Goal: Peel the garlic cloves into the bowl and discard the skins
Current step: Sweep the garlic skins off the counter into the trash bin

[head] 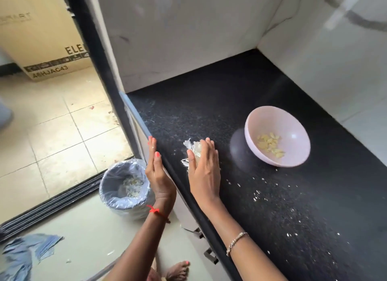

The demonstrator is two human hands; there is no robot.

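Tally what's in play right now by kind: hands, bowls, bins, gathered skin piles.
Hands: 2, left hand and right hand
Bowls: 1, pink bowl
Bins: 1, lined bin
Skin piles: 1, skin pile
Total: 5

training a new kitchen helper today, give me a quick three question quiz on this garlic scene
1. True or false: the bowl holds peeled garlic cloves.
2. Where does the bin stand? A in a sink; B on the floor; C on a shelf.
3. Which of the hands lies on the pile of skins on the counter?

Key: 1 true; 2 B; 3 the right hand.
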